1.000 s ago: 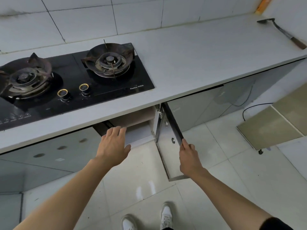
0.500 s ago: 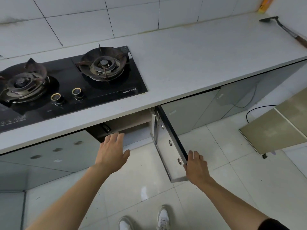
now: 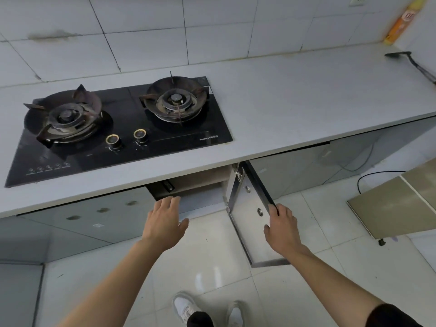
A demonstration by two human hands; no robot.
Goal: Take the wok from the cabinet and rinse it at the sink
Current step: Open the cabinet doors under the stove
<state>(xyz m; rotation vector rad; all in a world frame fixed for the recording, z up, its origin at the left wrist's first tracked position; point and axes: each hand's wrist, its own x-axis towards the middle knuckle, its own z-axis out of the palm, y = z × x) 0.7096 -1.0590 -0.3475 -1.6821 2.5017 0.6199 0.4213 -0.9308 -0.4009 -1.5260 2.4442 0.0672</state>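
bright, even daylight; soft glare patches on the glossy white floor tiles (image 3: 207, 279); wide-angle bending at edges, slight overall softness.

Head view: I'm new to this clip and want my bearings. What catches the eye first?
The black stove with two burners, set into the pale counter at upper left. Below it, a cabinet door stands open; the right hand holds its edge, and the open left hand reaches toward the opening. A dark spatula and an orange bottle sit at the counter's far right.
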